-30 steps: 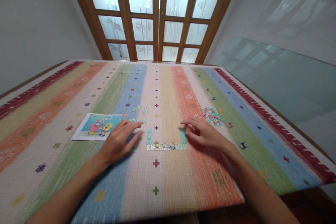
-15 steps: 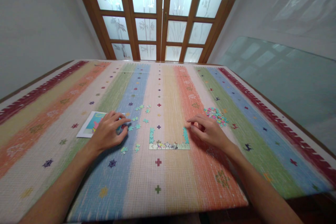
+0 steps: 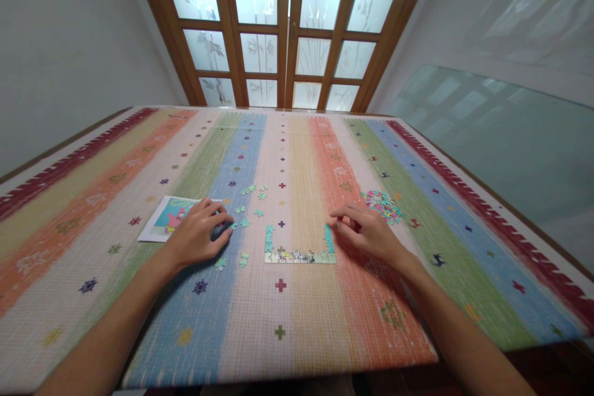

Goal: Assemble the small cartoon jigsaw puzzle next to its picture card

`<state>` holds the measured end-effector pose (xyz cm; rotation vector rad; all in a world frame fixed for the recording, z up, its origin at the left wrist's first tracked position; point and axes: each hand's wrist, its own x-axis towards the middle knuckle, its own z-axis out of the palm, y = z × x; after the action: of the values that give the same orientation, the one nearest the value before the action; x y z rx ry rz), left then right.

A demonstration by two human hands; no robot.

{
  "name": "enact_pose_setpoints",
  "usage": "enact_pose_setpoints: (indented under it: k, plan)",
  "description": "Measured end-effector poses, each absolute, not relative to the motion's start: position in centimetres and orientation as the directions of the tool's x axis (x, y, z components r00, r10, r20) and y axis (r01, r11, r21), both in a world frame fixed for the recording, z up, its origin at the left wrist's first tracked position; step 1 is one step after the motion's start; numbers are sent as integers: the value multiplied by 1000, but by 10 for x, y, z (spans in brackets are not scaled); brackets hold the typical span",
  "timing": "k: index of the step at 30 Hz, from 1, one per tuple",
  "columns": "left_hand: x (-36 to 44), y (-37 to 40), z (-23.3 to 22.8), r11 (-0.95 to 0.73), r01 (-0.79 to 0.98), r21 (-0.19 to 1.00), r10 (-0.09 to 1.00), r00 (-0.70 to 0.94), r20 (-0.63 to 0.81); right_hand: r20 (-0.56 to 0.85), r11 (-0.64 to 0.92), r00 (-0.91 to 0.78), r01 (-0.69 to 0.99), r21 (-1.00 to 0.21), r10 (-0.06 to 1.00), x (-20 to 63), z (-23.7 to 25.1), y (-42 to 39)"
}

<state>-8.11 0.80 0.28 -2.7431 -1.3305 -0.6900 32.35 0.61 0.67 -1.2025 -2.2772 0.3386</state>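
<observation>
My left hand [image 3: 202,234] rests palm down over the right side of a picture card [image 3: 160,223]. Its thumb and index fingertip close around a small turquoise jigsaw piece [image 3: 234,226]. Several loose turquoise pieces [image 3: 245,223] lie near those fingertips. In the middle is a partly joined jigsaw border [image 3: 299,257], with a bottom row and two short turquoise sides. My right hand [image 3: 364,229] lies beside the border's right side, its fingers loosely bent and apart. Nothing shows between them. Part of the card is hidden under the left hand.
A heap of mixed colourful jigsaw pieces [image 3: 383,205] sits just beyond my right hand. A striped cloth [image 3: 306,322] covers the table. Wooden doors with glass panes [image 3: 285,31] stand beyond the far edge, and a glass panel [image 3: 501,136] is at the right.
My left hand has moved slightly right, and its thumb and index finger have drawn together around the turquoise piece. More of the picture card shows. My right hand has hardly moved.
</observation>
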Motion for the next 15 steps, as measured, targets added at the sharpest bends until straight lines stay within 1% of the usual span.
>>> enact_pose_setpoints:
  k: [11,15]
  plan:
    - [-81,6,4,-635,752,179,752,548,365,341,570,-457,686,-452,821,322,8,5]
    - [-80,4,4,-630,756,178,762,556,332,365,584,-459,680,-443,810,322,8,6]
